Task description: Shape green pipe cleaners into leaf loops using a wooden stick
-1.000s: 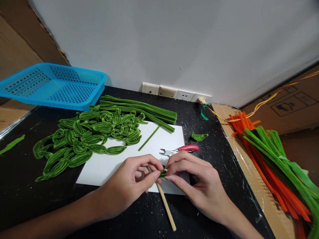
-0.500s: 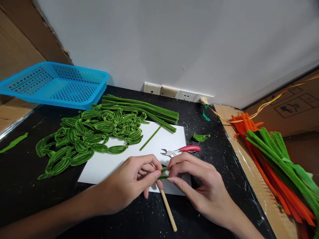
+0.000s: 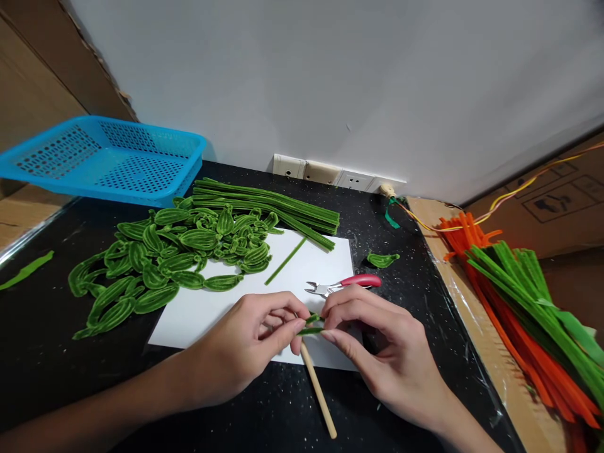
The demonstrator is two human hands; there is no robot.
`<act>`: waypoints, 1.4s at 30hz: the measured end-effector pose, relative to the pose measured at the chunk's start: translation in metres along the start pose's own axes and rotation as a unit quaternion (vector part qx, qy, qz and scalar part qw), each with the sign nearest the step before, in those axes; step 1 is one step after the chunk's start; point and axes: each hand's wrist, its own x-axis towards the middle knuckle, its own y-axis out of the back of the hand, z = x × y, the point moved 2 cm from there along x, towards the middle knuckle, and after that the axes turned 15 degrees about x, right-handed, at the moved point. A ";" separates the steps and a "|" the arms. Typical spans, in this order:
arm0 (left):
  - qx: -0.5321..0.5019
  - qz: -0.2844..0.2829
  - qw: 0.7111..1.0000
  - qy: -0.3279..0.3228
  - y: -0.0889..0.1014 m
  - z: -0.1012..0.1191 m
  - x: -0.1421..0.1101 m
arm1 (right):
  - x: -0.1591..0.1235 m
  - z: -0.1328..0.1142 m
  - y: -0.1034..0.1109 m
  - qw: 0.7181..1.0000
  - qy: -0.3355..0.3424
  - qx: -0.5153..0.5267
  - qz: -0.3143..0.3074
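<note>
My left hand [image 3: 245,352] and my right hand [image 3: 377,352] meet over the front edge of a white sheet [image 3: 226,308]. Between their pinched fingertips is a short green pipe-cleaner piece [image 3: 311,326], held at both ends. A thin wooden stick [image 3: 318,391] runs from under my left fingers toward me; whether they grip it is unclear. Red-handled cutters [image 3: 342,284] lie on the sheet just behind my right hand. A loose straight green pipe cleaner [image 3: 284,262] rests on the sheet.
A heap of green pipe-cleaner leaves [image 3: 160,264] covers the left of the black table [image 3: 56,358], with straight green pipe cleaners [image 3: 274,211] behind. A blue basket [image 3: 104,160] stands at back left. Orange and green pipe cleaners [image 3: 519,302] lie on cardboard at right. One leaf [image 3: 382,258] lies apart.
My fingers have shifted slightly on the green piece, which now lies more level between both hands. The stick's near end has swung a little.
</note>
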 end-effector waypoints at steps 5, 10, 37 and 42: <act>-0.009 -0.003 1.000 0.020 0.000 0.000 0.001 | -0.001 0.002 0.000 1.000 -0.005 -0.003 -0.001; -0.024 -0.023 0.999 0.043 0.000 0.003 0.003 | -0.001 0.000 -0.001 1.000 0.011 -0.008 -0.013; -0.084 -0.055 0.993 0.066 -0.001 -0.003 0.006 | -0.011 0.009 -0.003 0.967 0.186 -0.170 -0.037; -0.107 -0.058 0.991 0.056 -0.003 -0.006 0.005 | -0.011 0.008 -0.003 0.961 0.208 -0.178 -0.037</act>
